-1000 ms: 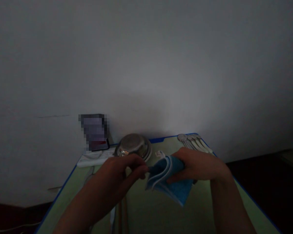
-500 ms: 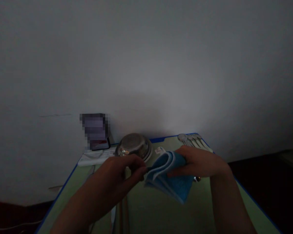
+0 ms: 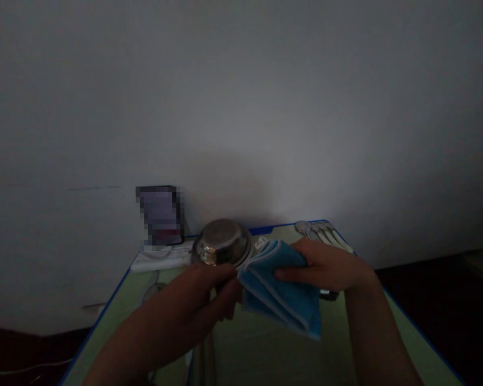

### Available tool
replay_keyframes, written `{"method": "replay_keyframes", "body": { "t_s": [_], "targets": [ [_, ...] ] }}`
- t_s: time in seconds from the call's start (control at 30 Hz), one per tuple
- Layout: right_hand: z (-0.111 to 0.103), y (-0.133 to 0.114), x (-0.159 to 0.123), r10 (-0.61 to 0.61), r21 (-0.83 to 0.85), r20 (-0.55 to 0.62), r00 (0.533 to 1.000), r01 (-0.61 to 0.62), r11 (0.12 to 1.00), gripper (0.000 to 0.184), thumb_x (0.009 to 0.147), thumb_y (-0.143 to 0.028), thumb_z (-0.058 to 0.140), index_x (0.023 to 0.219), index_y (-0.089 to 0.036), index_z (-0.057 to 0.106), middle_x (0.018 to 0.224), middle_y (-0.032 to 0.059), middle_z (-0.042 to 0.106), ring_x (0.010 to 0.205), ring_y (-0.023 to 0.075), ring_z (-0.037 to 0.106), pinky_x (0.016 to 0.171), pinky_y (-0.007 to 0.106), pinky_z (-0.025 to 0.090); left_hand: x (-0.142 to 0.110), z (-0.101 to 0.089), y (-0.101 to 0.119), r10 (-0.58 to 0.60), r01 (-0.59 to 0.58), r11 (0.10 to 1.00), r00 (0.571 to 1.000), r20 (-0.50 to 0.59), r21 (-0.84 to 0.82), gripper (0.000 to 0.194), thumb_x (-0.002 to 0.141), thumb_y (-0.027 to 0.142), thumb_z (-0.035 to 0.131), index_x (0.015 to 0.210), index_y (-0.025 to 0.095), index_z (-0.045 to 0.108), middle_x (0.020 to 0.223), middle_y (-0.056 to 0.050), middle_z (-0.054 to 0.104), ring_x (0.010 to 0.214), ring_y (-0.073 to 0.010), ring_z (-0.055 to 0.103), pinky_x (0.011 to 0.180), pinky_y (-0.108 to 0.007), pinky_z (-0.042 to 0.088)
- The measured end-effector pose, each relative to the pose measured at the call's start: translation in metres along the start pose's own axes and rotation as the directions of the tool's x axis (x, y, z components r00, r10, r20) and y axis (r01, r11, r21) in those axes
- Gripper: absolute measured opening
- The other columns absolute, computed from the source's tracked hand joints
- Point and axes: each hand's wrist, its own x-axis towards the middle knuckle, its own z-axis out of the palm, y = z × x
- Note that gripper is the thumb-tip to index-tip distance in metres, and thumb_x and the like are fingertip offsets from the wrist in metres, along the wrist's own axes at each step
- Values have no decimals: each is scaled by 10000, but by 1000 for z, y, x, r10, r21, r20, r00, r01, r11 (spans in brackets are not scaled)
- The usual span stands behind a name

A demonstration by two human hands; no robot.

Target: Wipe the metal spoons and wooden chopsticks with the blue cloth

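The light is dim, blackest toward four o'clock. Soft shadow smudges the wall (image 3: pixel 241 107); pixelation masks the nine-o'clock screen (image 3: pixel 161 212).

Cloth (image 3: pixel 261 289) was blue w/ paler edging; label (image 3: pixel 261 243) white. Table (image 3: pixel 265 354) was pale green, trim bright blue. Bowl (image 3: pixel 221 236) and cutlery (image 3: pixel 303 228) were silver-col. Device screen (image 3: pixel 159 209) was mauve-grey, frame dk. Wall (image 3: pixel 241 107) was approx. plain grey.
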Motion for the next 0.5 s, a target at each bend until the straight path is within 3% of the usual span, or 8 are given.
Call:
{"method": "replay_keyframes", "body": {
  "t_s": [0.23,0.4,0.5],
  "targets": [
    [-1,1,0,3,68,56,998,-7,998,352,811,-469,485,771,-140,603,667,-11,554,569,84,491,534,197,426,3,2,3,88,-88,996,996,-8,-14,252,905,312,397,794,216,602,691,44,631,623,-107,568,575,-196,400],
    [-5,7,-9,27,167,40,999,-33,985,306,793,-455,520,780,-163,610,652,-22,568,553,87,508,513,194,431,4,2,-1,112,-103,993,974,-195,59,251,862,330,445,733,203,619,623,32,597,573,-117,530,530,-202,400],
    [-8,12,-14,30,241,-81,996,-9,971,254,758,-409,586,842,-172,623,749,-11,627,640,113,566,574,213,464,3,-3,-1,76,-73,997,954,-289,22,290,858,337,448,652,194,594,552,42,541,516,-106,491,495,-194,395]
  ]
}}
